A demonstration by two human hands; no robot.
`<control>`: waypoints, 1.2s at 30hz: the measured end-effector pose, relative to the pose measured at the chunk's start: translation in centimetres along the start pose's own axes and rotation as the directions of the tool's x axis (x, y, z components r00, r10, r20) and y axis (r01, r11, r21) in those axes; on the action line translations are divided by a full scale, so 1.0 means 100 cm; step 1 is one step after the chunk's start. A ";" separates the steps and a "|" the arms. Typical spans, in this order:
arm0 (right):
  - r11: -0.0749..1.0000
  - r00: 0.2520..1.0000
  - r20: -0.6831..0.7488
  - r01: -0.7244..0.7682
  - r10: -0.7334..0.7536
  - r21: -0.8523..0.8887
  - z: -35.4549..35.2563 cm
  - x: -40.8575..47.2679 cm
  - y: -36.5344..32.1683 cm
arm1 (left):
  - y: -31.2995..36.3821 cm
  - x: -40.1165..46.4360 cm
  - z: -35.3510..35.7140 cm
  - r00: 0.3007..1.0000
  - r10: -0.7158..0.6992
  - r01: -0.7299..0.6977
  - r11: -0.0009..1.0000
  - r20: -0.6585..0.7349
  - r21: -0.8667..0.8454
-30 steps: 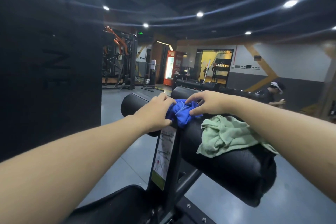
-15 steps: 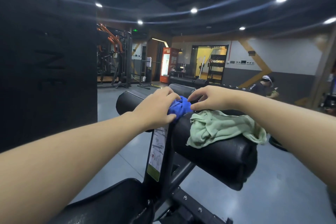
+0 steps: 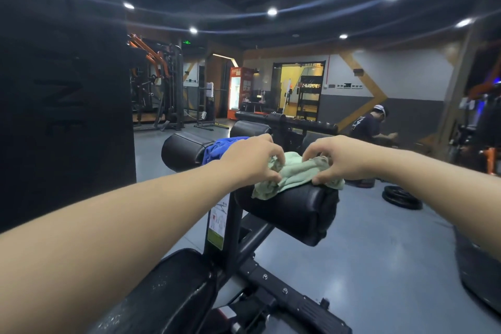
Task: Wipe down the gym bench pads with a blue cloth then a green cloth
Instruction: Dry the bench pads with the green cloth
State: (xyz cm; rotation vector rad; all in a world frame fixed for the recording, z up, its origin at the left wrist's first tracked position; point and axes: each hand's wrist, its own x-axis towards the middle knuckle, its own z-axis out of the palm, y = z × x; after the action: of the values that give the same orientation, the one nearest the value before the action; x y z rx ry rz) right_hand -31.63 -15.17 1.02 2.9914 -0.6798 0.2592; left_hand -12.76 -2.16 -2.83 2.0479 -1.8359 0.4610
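Both hands are working on the green cloth (image 3: 294,175), which is lying crumpled on top of the right roller pad (image 3: 295,211) of the gym bench. The left hand (image 3: 250,158) is reaching in from the near left, its fingers (image 3: 275,156) curling down and pinching a bunched fold at the cloth's left end. The right hand (image 3: 336,157) is coming in from the near right, its fingers (image 3: 314,148) bent and gripping the cloth's far right part, with the thumb pressing at the cloth's near edge against the pad. A corner of the green cloth is hanging over the pad's near left side, and another bit is drooping past the pad's right end.

The blue cloth (image 3: 217,149) is sitting bunched just to the left of the green cloth, between the right roller pad and the left roller pad (image 3: 183,150), partly hidden behind the left wrist. Neither hand is touching it.

Below the right roller pad, the black upright post (image 3: 231,233) is carrying a white and green instruction label (image 3: 217,225). Nearer than the post, the seat pad (image 3: 168,295) is showing dull smudges. On the grey floor to the right of the right roller pad, a black weight plate (image 3: 402,198) is lying flat. Beyond the pad, another person (image 3: 370,125) in a dark shirt is bending over, and a red vending machine (image 3: 238,92) is standing against the far wall.
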 end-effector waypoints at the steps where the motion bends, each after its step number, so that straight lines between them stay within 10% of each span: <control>1: 1.000 1.000 -0.030 0.000 -0.001 -0.011 0.003 -0.002 0.000 | 0.003 -0.001 0.001 1.000 -0.008 0.008 1.000 -0.014 0.011; 13: 0.990 0.962 -0.254 0.120 -0.098 0.072 0.014 -0.021 -0.054 | 0.003 -0.058 -0.027 0.998 -0.052 0.053 0.998 -0.034 0.037; 36: 0.888 0.940 -0.068 0.339 -0.335 0.310 0.087 -0.007 -0.323 | -0.119 -0.317 -0.103 0.978 -0.202 0.196 0.975 0.045 0.108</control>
State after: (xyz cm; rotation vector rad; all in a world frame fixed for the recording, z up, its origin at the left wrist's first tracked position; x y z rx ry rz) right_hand -16.97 13.35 -8.48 3.3356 -0.1097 0.3984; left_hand -4.41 31.67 -8.84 2.3071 -1.6444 0.4557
